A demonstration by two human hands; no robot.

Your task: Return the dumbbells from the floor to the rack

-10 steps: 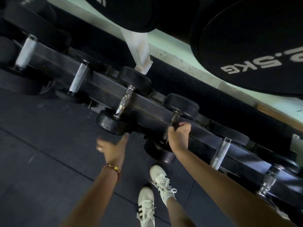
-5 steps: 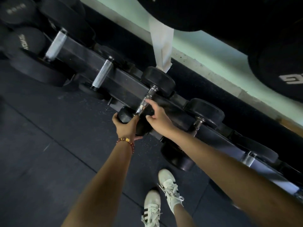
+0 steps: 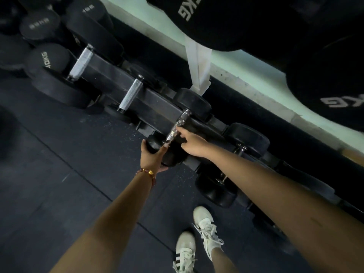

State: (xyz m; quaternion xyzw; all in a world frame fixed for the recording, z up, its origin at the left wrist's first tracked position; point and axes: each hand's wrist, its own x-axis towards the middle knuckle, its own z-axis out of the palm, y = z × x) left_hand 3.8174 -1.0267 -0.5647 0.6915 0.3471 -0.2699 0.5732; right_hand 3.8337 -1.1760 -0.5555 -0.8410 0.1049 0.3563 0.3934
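Note:
A black rubber-headed dumbbell [image 3: 182, 119] with a chrome handle lies across the low black rack [image 3: 155, 107], its far head towards the wall. My left hand [image 3: 152, 154] cups its near head from below, the thumb wrapped over the top. My right hand [image 3: 192, 142] reaches in from the right, and its outstretched fingertips touch the lower part of the handle. Neither hand lifts the dumbbell off the rack.
More dumbbells sit on the same rack: one to the right [image 3: 246, 138] and two with knurled handles to the left [image 3: 130, 97], [image 3: 81, 63]. Large dumbbell heads [image 3: 325, 79] on an upper tier hang overhead. My white shoes [image 3: 204, 227] stand on the dark rubber floor [image 3: 59, 164].
My right hand let go of the neighbouring dumbbell's handle on the right and moved left to this handle. My left hand closed under the near head.

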